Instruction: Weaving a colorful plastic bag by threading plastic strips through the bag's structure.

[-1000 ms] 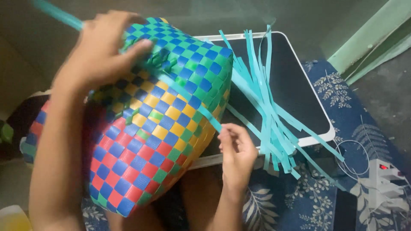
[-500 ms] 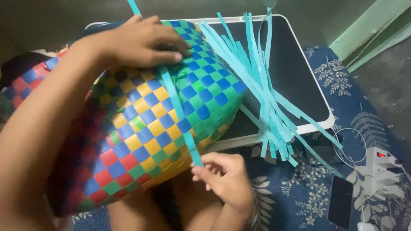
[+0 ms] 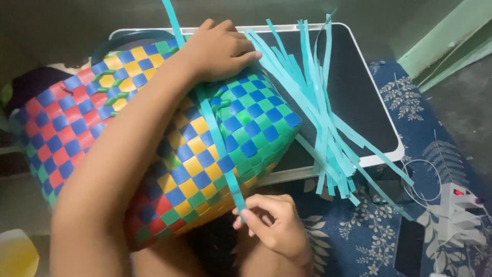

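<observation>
A woven basket (image 3: 154,149) in red, blue, yellow and green checks lies on its side across my lap. My left hand (image 3: 218,48) presses flat on its upper green and blue part, forearm running across the weave. A teal plastic strip (image 3: 218,136) runs over the basket from above my left hand down to its lower edge. My right hand (image 3: 271,223) pinches the lower end of that strip between thumb and fingers, just below the basket.
A bundle of loose teal strips (image 3: 320,107) lies fanned over a black tray with a white rim (image 3: 382,154). A blue floral cloth (image 3: 359,236) covers the floor at right, with a white power strip (image 3: 461,210) and cable. A yellow object (image 3: 15,254) sits bottom left.
The basket has turned and swung to the left, showing more of its red and blue side. My left hand slid to the basket's upper right. My right hand stays on the strip's end.
</observation>
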